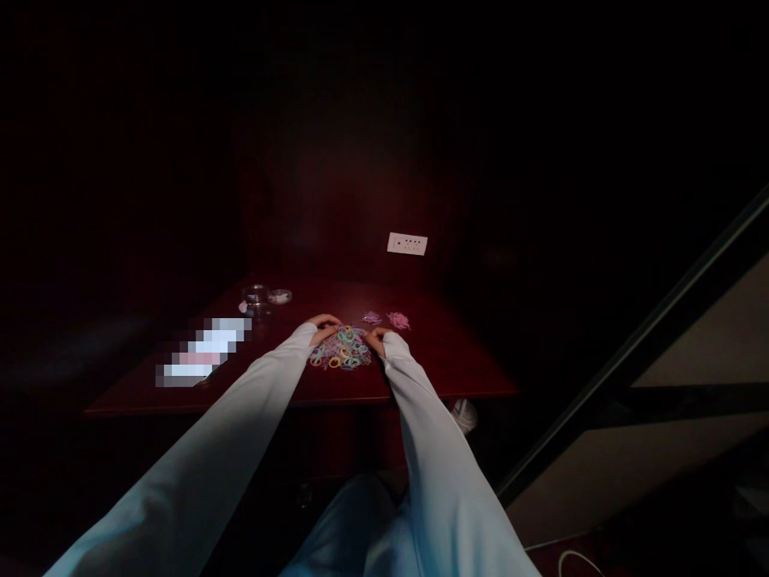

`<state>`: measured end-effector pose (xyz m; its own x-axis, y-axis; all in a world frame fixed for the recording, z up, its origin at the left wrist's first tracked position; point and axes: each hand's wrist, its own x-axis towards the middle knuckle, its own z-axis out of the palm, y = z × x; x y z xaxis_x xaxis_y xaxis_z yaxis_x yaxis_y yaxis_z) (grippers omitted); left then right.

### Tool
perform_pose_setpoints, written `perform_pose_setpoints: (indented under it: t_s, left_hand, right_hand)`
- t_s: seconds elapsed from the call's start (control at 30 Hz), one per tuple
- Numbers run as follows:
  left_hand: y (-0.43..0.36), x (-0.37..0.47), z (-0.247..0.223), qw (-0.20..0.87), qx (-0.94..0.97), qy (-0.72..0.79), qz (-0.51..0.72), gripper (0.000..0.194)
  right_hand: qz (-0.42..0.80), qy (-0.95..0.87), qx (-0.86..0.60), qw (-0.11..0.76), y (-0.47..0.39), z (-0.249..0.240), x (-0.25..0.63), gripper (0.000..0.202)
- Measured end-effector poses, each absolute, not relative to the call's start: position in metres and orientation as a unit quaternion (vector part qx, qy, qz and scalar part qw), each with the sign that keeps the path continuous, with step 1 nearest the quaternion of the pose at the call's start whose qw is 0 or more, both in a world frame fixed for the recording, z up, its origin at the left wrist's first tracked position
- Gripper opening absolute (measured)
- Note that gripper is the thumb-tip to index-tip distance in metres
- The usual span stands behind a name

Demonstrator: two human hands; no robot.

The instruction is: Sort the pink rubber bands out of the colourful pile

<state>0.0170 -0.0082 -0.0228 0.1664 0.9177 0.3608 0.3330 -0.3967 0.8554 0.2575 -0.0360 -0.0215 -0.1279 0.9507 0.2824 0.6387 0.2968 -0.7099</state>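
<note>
A loose heap of small elastic hair ties [341, 353] in several colours, with larger yellow, orange and mint rings among thin purple ones, lies near the front edge of the dark red table. My left hand [325, 327] is at the heap's upper left side, its curved fingers apart from the thumb. On the right side, my right hand [376, 340] touches the heap's edge with bent fingers and thumb spread. Some fingertips are too small to make out. Just beyond my right hand lie a small purple pile of elastics [372, 318] and a pink pile of elastics [398, 320].
A clear round container [256, 295] stands at the table's back left beside a clear lid [279, 296]. A bright, pixelated flat object [207, 353] lies on the left. A white power socket [407, 244] is on the back wall. The table [444, 361] ends near my forearms.
</note>
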Motion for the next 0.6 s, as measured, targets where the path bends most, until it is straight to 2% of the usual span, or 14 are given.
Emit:
perform_pose_setpoints:
  t_s: [0.13,0.4,0.6]
  left_hand:
    - [-0.009,0.017,-0.023,0.324,0.691,0.45,0.463,0.03]
    - [-0.006,0.017,-0.025,0.333,0.69,0.452,0.457,0.035]
    - [-0.004,0.017,-0.026,0.313,0.693,0.464,0.454,0.033]
  right_hand:
    - [0.202,-0.722,-0.582,0.315,-0.049,-0.011,0.255,0.04]
    - [0.19,-0.73,-0.588,0.293,-0.051,-0.006,0.252,0.041]
    - [0.211,-0.725,-0.585,0.296,-0.052,-0.007,0.252,0.033]
